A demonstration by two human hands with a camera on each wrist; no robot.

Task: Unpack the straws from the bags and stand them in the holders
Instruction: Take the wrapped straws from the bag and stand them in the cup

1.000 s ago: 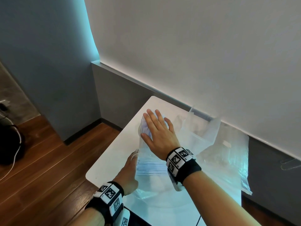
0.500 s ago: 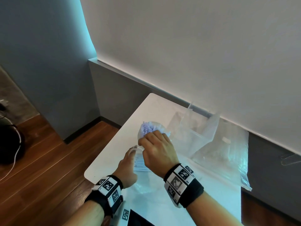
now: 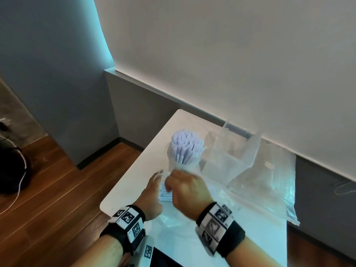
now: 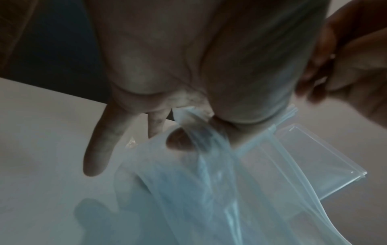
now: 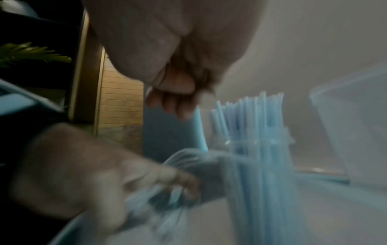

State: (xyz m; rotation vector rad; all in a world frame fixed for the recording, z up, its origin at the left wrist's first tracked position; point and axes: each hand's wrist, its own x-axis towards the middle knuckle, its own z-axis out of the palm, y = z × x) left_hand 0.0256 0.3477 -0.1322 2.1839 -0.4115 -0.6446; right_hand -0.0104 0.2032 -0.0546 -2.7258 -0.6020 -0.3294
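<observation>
A thick bunch of pale blue straws (image 3: 186, 149) stands upright in a clear round holder (image 3: 184, 166) on the white table (image 3: 134, 182); the right wrist view shows the straws (image 5: 251, 132) close by. My left hand (image 3: 154, 187) pinches the mouth of a clear plastic bag (image 4: 199, 182) between thumb and fingers, its little finger held straight. A few more straws (image 3: 165, 194) lie inside that bag. Just in front of the holder, my right hand (image 3: 183, 186) hovers blurred, with the fingers (image 5: 176, 102) curled and nothing seen in them.
A second, square clear holder (image 3: 225, 153) stands to the right of the round one, against the wall. Crumpled clear bags (image 3: 269, 182) cover the right of the table. The table's left edge drops to a wooden floor (image 3: 57, 199).
My right hand lay flat on the straw tops, then curled and drew back toward me. The straw bunch now stands uncovered. My left hand stayed on the bag.
</observation>
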